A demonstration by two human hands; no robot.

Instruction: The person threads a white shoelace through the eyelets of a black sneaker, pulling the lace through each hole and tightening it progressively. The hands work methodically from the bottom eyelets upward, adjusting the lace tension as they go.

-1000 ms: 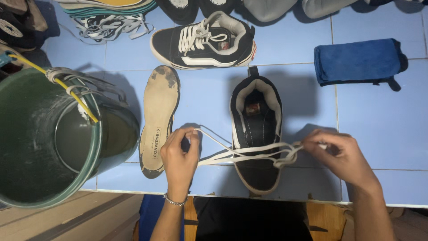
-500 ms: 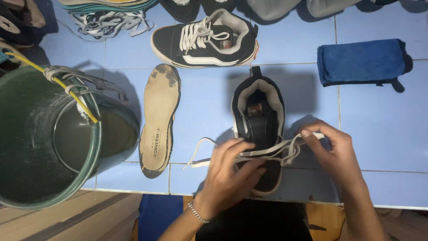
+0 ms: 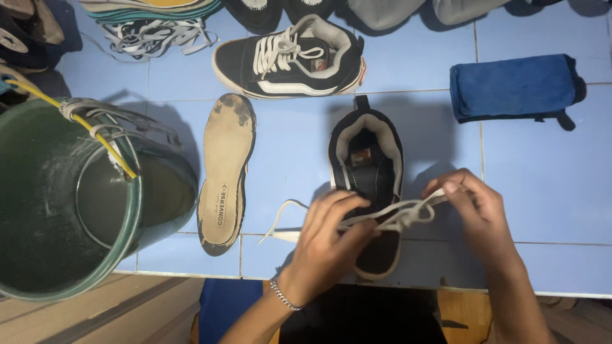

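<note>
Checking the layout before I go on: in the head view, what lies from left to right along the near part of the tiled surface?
Green bucket → loose tan insole → left hand on the white lace → black shoe → right hand pinching the lace's other side.

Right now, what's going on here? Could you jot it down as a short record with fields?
Surface: light blue tiled table
Left hand: over the black shoe, pinching its white lace
Right hand: pinching the same lace on the other side
Lace: partly threaded, one end trailing to the left
Beside the shoe: loose insole, worn and dirty
Behind: second black shoe, laced
Far left: green bucket
Far right: folded blue cloth
</note>
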